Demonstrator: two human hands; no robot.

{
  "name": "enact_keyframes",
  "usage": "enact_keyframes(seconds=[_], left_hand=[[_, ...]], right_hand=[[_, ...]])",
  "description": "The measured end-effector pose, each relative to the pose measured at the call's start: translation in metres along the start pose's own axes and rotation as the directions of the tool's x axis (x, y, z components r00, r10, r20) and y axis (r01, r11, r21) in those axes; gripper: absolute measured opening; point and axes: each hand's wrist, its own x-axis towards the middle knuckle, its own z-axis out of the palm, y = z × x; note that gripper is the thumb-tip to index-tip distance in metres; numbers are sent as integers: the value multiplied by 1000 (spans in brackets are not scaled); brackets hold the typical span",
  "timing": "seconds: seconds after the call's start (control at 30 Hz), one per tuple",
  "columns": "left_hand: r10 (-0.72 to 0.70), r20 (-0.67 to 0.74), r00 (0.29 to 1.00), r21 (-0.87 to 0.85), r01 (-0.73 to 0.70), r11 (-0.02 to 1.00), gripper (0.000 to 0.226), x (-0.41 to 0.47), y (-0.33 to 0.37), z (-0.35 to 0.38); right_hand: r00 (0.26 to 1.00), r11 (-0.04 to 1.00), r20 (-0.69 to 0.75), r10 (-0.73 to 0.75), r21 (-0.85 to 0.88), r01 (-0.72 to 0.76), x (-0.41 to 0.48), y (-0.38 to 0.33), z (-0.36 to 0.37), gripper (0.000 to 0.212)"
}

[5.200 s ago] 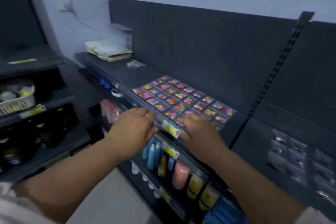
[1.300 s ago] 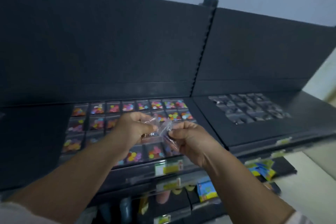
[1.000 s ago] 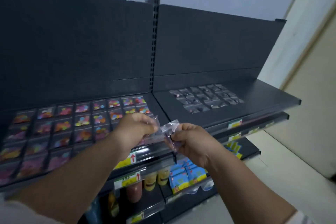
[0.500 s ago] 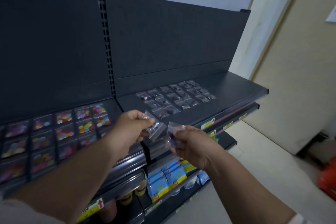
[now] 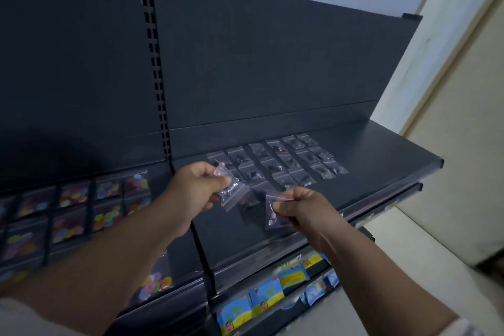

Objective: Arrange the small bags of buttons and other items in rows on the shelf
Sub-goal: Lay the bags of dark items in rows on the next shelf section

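Dark-button bags [image 5: 283,162] already in rows at frame centre, coloured bags [image 5: 81,207] gridded lower left; left hand [image 5: 196,188] pinches one bag [image 5: 233,189], right hand [image 5: 302,209] another [image 5: 272,215], both held above the shelf [image 5: 381,161], unplaced.

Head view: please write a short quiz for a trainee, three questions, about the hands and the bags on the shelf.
1. True or false: the left hand pinches a small clear bag.
2. The right hand holds: A a bottle; B another clear bag; C nothing.
3. Fill in: the coloured-button bags lie to the ___ of the dark-item bags.
Key: 1 true; 2 B; 3 left.
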Motion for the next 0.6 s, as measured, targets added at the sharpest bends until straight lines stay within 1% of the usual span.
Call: enact_keyframes(seconds=[0.13,0.3,0.43,0.47,0.53,0.6], left_hand=[[-50,-128,991,2,51,999,13,4,-4,9],[-88,-287,954,-44,79,996,14,-3,-15,28],[-102,-376,921,-66,83,994,12,-11,-18,45],[-106,-393,914,-70,85,994,11,-13,-19,49],[-117,-420,900,-80,92,993,11,-18,-20,56],[-126,-442,888,-78,102,992,12,-23,-22,61]], right_hand=[[994,995,109,18,-104,-6,26,3,-8,15],[950,957,302,74,-291,18,50,17,-10,16],[911,943,405,75,-325,67,61,22,-9,20],[905,935,422,60,-340,96,63,24,-9,20],[896,877,444,-13,-426,224,66,26,-11,19],[876,748,468,-119,-537,389,66,23,-17,22]])
